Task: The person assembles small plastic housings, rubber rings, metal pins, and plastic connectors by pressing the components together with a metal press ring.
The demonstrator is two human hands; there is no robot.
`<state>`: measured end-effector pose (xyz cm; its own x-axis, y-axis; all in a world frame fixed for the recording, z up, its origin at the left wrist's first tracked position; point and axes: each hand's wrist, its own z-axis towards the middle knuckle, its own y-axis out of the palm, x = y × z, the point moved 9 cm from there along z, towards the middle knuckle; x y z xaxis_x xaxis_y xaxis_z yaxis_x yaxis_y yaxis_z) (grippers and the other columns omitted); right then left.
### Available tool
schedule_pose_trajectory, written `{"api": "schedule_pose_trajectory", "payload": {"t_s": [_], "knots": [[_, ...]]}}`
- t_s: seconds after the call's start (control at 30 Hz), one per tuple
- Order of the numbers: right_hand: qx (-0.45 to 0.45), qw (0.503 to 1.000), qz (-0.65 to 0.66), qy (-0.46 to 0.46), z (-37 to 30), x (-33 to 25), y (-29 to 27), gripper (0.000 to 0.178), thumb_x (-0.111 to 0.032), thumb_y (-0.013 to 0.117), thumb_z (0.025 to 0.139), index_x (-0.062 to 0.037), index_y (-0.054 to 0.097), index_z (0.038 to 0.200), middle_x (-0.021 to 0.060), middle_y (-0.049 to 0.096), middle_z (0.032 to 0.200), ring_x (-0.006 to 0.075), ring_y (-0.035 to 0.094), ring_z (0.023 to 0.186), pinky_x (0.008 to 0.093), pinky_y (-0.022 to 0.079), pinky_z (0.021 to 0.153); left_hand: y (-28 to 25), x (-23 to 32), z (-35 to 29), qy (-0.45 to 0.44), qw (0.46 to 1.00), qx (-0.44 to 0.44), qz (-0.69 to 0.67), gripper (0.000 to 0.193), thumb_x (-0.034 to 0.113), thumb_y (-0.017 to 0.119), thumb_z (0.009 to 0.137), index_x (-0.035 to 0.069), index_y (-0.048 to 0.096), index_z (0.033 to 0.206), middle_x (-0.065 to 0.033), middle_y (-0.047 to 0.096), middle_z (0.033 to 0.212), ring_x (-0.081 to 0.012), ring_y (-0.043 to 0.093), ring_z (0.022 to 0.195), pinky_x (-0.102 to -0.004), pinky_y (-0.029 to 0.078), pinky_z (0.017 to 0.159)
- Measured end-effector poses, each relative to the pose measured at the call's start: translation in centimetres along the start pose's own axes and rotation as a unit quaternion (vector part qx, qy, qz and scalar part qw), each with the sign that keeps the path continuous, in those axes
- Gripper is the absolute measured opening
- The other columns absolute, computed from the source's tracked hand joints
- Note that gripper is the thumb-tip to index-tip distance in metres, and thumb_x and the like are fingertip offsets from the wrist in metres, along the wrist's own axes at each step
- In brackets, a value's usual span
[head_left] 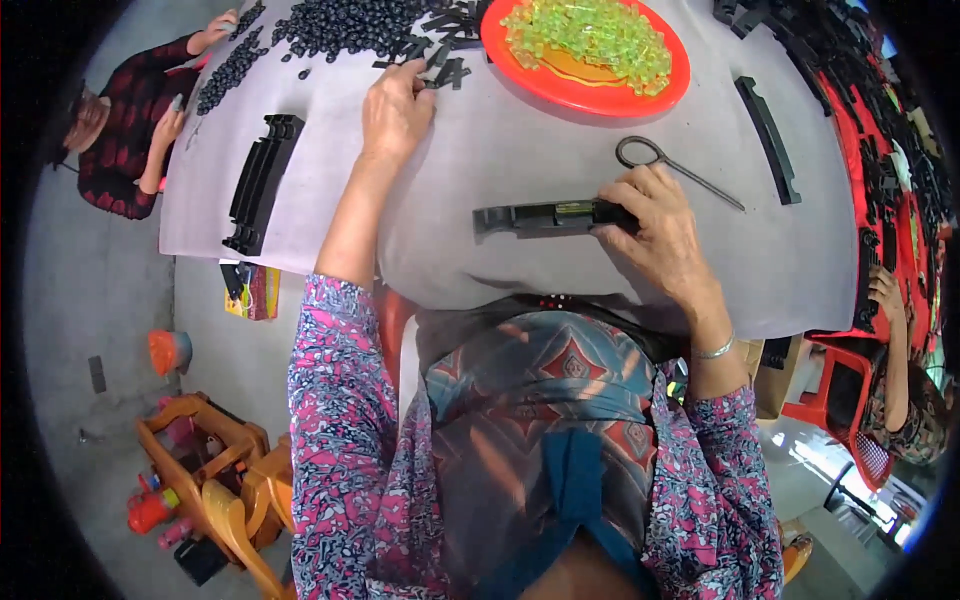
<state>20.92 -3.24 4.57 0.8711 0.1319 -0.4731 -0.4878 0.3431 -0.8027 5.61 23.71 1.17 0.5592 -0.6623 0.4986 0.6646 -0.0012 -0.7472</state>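
Note:
My right hand (655,230) grips the right end of a long black plastic housing (530,217), shaped like a small spirit level. It lies crosswise just above the table's near edge. A yellow-green translucent piece (574,209) shows in its slot, close to my fingers. Farther off, my left hand (395,115) reaches to the scattered small black strips (455,72). Its fingers are bent, with thumb and forefinger around one strip's end; the fingertips are partly hidden. Right of that hand, an orange-red plate (547,98) holds many small yellow-green translucent pieces (600,40).
Small black round parts (345,28) are heaped at the far left. Black housings lie at the left (262,185) and right (768,140). A metal rod with a ring handle (690,178) lies beyond my right hand. Other people sit at the left (130,130) and right (900,370).

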Motion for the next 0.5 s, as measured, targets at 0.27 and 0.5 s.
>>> {"api": "schedule_pose_trajectory", "payload": {"t_s": [0.27,0.5], "knots": [[-0.012,0.999,0.010,0.028,-0.1,0.6,0.2,0.036,-0.011,0.079,0.069,-0.0042,0.065,0.101,0.0107,0.059,0.098,0.0314,0.055,0.098,0.0421,0.045,0.087,-0.5,-0.1,-1.5,-0.092,0.980,-0.060,-0.167,0.037,0.002,0.069,0.081,0.000,0.067,0.117,-0.0060,0.068,0.084,-0.0126,0.064,0.076,-0.0284,0.052,0.071],[0.113,0.993,0.031,0.012,0.3,-0.1,-2.1,0.031,-0.011,0.077,0.076,-0.0030,0.067,0.105,0.0111,0.061,0.098,0.0291,0.057,0.093,0.0377,0.047,0.081,-0.3,7.6,-5.9,-0.138,0.854,-0.134,-0.484,0.038,0.000,0.073,0.085,-0.001,0.064,0.122,0.0005,0.067,0.092,-0.0052,0.060,0.080,-0.0201,0.050,0.070]]}}
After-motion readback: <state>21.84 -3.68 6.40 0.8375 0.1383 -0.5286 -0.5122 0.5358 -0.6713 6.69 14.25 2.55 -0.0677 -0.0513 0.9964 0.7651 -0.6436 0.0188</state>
